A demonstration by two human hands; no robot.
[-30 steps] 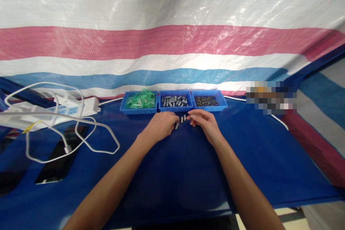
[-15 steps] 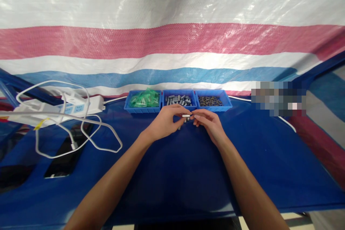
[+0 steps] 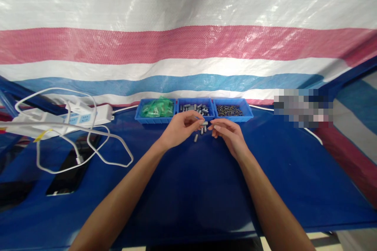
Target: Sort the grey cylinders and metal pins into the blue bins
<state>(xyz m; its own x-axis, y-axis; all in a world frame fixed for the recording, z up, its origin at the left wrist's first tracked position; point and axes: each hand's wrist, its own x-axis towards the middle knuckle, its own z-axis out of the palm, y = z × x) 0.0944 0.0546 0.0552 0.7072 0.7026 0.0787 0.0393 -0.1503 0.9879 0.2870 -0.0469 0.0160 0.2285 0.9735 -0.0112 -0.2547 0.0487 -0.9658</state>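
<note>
My left hand (image 3: 180, 127) is raised a little above the blue table cover, its thumb and fingers pinched on a small grey sleeve (image 3: 204, 123). Close to its right, my right hand (image 3: 226, 133) has its fingers curled in a pinch; what they hold is too small to make out. Between and under the hands, a few loose grey sleeves (image 3: 200, 132) lie on the cover. Just beyond stand three blue trays: one with green bags (image 3: 155, 108), one with grey sleeves (image 3: 194, 109), one with dark thin pins (image 3: 231, 110).
A white power strip (image 3: 70, 117) with looping white cables (image 3: 97, 153) lies at the left. A black phone (image 3: 70, 168) lies under the cable. A striped tarpaulin (image 3: 188, 43) hangs behind the trays. A blurred patch sits at the right.
My left hand lifted off the cover with a grey sleeve, met the right fingertips, and now both hands have drawn slightly apart. The view shifted a little to the left.
</note>
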